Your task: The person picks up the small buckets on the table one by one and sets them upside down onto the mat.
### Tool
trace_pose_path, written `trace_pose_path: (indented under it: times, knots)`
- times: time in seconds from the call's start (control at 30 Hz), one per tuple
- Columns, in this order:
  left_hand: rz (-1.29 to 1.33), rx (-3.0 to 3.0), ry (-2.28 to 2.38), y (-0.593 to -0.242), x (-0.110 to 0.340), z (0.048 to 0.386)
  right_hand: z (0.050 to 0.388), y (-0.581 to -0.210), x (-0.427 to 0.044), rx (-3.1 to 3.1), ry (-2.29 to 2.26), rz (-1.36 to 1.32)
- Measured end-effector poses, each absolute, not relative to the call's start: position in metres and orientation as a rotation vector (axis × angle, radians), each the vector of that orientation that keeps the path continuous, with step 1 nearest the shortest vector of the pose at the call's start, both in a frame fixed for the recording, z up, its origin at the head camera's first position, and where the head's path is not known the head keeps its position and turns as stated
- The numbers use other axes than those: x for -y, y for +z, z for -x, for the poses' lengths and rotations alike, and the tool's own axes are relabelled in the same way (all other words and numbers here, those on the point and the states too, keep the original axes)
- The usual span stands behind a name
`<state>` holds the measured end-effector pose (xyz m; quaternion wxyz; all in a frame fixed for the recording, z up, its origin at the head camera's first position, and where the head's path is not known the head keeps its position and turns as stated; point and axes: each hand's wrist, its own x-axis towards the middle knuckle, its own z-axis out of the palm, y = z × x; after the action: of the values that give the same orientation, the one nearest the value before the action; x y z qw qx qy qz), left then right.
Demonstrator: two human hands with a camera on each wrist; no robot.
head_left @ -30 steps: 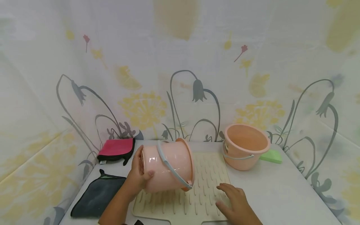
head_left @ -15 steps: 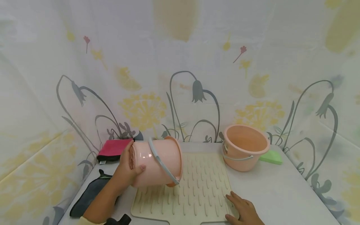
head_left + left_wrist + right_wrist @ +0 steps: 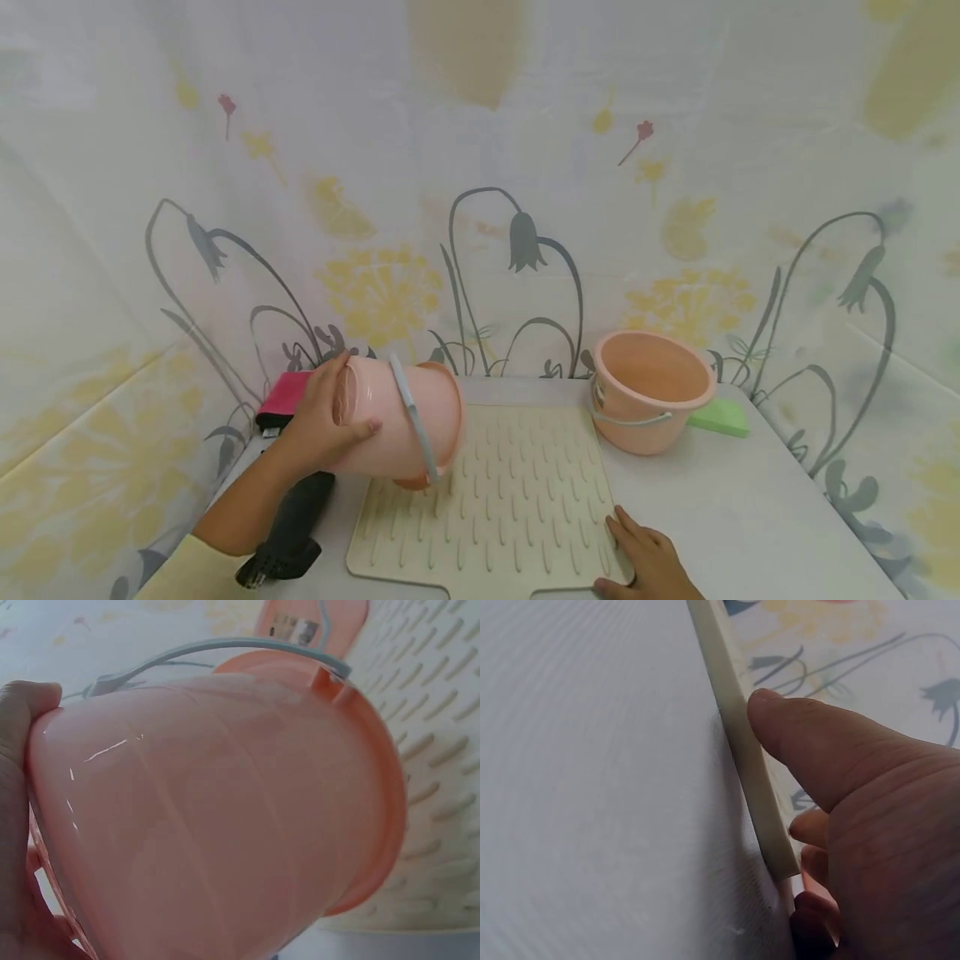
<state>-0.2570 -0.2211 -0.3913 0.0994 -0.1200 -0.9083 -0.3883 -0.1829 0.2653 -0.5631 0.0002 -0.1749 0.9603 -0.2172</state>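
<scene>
Right hand (image 3: pixel 889 802) at edge of cream board (image 3: pixel 748 754)

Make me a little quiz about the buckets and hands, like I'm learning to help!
1. True or false: the left hand holds the pink bucket tipped sideways.

2. Pick one. What colour is the flat block beside the peach bucket?
a) red
b) green
c) blue

3. Fill in the blank: the right hand is at the edge of the cream, ridged ____.

Key:
1. True
2. b) green
3. board
</scene>
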Motion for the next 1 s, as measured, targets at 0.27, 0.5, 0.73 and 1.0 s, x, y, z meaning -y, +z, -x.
trace_pose_path:
  times: [0.27,0.5,0.73,1.0]
  knots:
    - [0.390,2.784,-0.909,-0.378,0.218,0.269,0.183,-0.560,-0.265,-2.970,-0.733,0.519]
    - [0.424,2.885,-0.741,-0.377,0.202,0.283,0.183,-0.560,-0.268,-2.954,-0.790,0.502]
    - [0.412,2.997,-0.700,-0.383,0.185,0.287,0.182,-0.558,-0.266,-2.981,-0.787,0.462]
    - [0.459,3.110,-0.505,-0.384,0.163,0.295,0.180,-0.556,-0.265,-2.929,-0.804,0.372]
